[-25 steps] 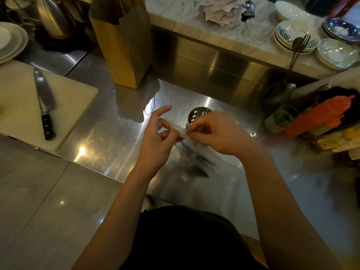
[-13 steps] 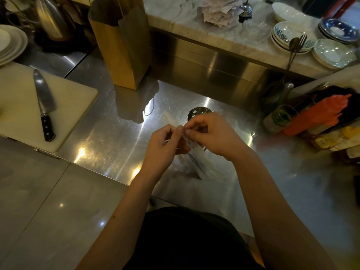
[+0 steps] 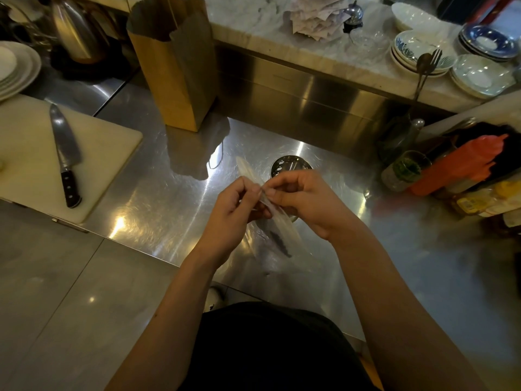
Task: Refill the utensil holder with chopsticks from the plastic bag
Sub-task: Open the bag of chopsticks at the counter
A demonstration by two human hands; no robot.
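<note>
A clear plastic bag with dark chopsticks inside hangs over the steel counter, its top flap sticking up to the left. My left hand and my right hand pinch the bag's upper edge between thumb and fingers, fingertips almost touching. Just behind my right hand stands the round perforated steel utensil holder, partly hidden by my fingers. Its inside looks bare of chopsticks.
A brown paper bag stands at the back. At left a white cutting board carries a knife. Sauce bottles and a jar crowd the right. Stacked dishes sit on the marble ledge.
My left hand's fingers, spread a second ago, have closed into a pinch on the bag's edge beside my right fingertips. The bag has been drawn up slightly.
</note>
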